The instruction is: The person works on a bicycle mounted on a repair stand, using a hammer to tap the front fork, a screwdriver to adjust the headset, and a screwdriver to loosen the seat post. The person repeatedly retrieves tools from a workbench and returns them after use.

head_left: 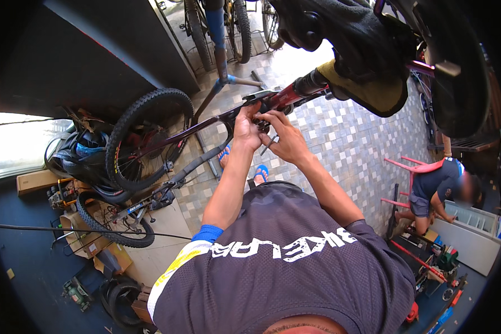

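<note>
A bicycle with a dark red and purple frame (284, 98) stretches across in front of me. My left hand (247, 129) is at the middle of the frame, palm partly turned up and fingers curled; what it grips is hidden. My right hand (286, 136) meets it there, its fingers bent toward the same small dark parts. A thin dark rod (269, 146) sticks out below my right fingers, apparently held by them. Over the frame on the right hangs a large black item with a yellowish-brown lower part (381, 96).
A blue-grey stand (221, 61) rises behind the frame. A knobby-tyred wheel (114, 150), a smaller bicycle (119, 217) and cardboard boxes (80, 236) crowd the left. At right, a person (437, 189) crouches by a white open chest (473, 239), near a pink chair (406, 167) and scattered tools.
</note>
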Motion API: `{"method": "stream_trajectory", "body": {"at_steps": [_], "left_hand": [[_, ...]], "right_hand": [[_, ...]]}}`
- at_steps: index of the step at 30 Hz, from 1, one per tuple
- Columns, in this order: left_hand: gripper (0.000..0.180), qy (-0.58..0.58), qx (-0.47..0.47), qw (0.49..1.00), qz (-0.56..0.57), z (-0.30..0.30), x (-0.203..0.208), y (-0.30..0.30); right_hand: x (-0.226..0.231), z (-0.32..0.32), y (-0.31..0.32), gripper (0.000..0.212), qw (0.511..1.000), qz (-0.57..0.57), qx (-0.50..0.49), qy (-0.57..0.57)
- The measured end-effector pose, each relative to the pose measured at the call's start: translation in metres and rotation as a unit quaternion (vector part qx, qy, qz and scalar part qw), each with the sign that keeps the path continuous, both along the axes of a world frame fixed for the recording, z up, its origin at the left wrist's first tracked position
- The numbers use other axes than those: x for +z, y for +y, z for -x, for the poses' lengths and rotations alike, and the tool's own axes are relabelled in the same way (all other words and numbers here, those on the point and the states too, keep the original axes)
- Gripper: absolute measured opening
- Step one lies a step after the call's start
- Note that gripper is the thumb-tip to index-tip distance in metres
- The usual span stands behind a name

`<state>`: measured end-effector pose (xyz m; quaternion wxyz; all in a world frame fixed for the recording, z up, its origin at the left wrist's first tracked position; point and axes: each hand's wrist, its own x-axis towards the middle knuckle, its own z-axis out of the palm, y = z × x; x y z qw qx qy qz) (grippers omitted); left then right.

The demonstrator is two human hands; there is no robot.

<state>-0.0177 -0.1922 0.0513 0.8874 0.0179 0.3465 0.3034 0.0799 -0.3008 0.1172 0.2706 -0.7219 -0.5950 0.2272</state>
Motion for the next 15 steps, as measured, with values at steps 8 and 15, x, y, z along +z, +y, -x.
{"method": "stream_trajectory", "body": {"at_steps": [8,15], "left_hand": [[0.019,-0.092,-0.018,0.996,0.002,-0.001,-0.034,0.009],[0.018,-0.092,-0.014,0.995,-0.028,0.001,-0.034,0.011]], "right_hand": [[-0.009,-0.002,-0.003,0.051,0.999,-0.042,0.007,-0.009],[-0.007,0.001,-0.001,0.047,1.000,-0.027,-0.006,-0.013]]}}
